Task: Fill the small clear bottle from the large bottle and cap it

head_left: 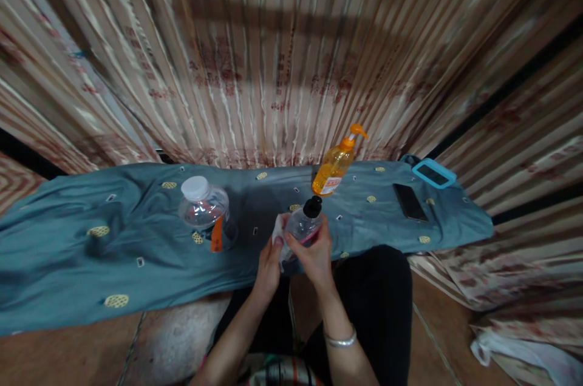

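Observation:
A clear plastic bottle with a black cap [304, 222] is held above the near edge of the cloth-covered table, leaning slightly right. My right hand [316, 250] is closed around its right side, thumb across the front. On the other side, my left hand [271, 257] grips a white tissue or cloth [279, 233] pressed against the bottle. Behind it stands an orange pump bottle [334, 167], part full of yellow-orange liquid with a white label. Left of my hands is a large clear jar [204, 213] with a white lid and an orange label.
A blue-green patterned cloth [150, 222] covers the narrow table. A dark phone [410, 202] and a light-blue framed device [433, 173] lie at the right. Pleated curtains [273, 58] hang close behind and at both sides. A white bag [523, 355] is on the floor at lower right.

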### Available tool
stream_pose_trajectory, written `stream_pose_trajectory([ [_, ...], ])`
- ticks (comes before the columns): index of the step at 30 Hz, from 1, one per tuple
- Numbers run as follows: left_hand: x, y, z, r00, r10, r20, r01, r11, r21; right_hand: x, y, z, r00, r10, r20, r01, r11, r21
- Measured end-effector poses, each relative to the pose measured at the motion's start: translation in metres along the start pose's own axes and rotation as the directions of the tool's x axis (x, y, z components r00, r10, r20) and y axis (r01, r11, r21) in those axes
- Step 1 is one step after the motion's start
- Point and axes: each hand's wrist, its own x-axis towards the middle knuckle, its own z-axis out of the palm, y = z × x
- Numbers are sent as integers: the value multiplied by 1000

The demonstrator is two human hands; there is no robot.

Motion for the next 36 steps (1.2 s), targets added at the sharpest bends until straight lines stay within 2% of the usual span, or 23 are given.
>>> stream_pose_trajectory([
  [4, 9, 22, 5, 998, 54, 36, -56, 998, 42, 1, 10, 3, 996, -21, 92, 21, 1000, 7],
  [7, 15, 43, 10, 988, 141, 68, -146, 986, 84, 2, 13, 5, 989, -30, 143, 28, 999, 17],
  [11, 21, 65, 16, 955, 235, 180, -266, 948, 173, 5, 16, 8, 983, -23, 180, 19, 1000, 23],
  [14, 26, 71, 21, 892, 362, 272, -436, 849, 299, 10, 19, 14, 985, -4, 170, 2, 1000, 15],
  [17, 31, 67, 26, 826, 469, 311, -563, 696, 446, 12, 22, 22, 990, 27, 140, -29, 999, 16],
  [20, 39, 61, 30, 797, 538, 273, -586, 580, 567, 11, 22, 32, 994, 68, 90, -70, 997, 14],
  [22, 44, 60, 32, 794, 549, 260, -578, 551, 602, 10, 23, 37, 994, 93, 63, -93, 996, 3],
  [24, 47, 61, 31, 803, 533, 267, -572, 562, 597, 9, 23, 39, 994, 100, 55, -99, 995, -7],
  [26, 46, 65, 28, 815, 507, 281, -570, 615, 544, 8, 23, 40, 994, 90, 60, -89, 996, -18],
  [28, 43, 69, 23, 841, 471, 267, -541, 721, 433, 7, 23, 39, 995, 79, 65, -77, 997, -31],
  [31, 35, 69, 13, 918, 353, 179, -387, 895, 221, 4, 21, 37, 995, 67, 78, -64, 997, -47],
  [33, 32, 67, 6, 939, 297, 175, -330, 921, 208, 3, 19, 36, 994, 52, 99, -48, 998, -44],
  [36, 32, 65, -1, 927, 326, 186, -368, 888, 276, 2, 18, 35, 992, 28, 122, -24, 999, -32],
])
